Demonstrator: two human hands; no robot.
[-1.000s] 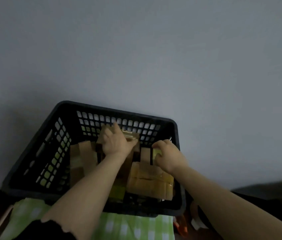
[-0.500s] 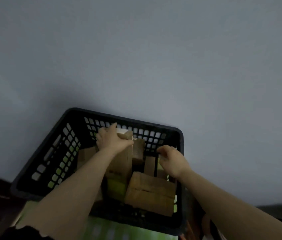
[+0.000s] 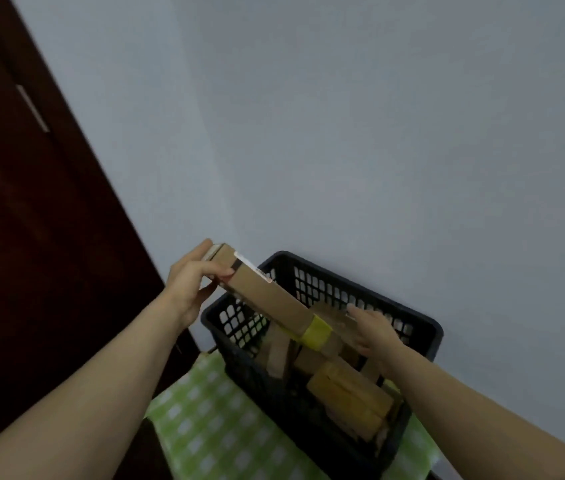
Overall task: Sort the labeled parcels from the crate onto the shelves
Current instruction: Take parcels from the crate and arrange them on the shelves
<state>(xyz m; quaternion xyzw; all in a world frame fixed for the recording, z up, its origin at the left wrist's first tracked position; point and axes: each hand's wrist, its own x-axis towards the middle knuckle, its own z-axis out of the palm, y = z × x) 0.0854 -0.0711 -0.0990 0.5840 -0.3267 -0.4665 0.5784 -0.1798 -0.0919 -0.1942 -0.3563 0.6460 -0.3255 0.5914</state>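
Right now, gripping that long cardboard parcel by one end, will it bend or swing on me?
Probably stiff: the long parcel looks straight though the left hand grips only one end. Likely light; the far end could swing.

- No text, number or brand can be read anywhere in the view.
- A white label (image 3: 251,265) is carried on the upper end of the long parcel (image 3: 270,299) (a dark bar and reddish marks are made out, nothing legible).
- The yellow tape (image 3: 316,331) and the boxes in the crate (image 3: 426,327) are seen too blurred for any print to be told.
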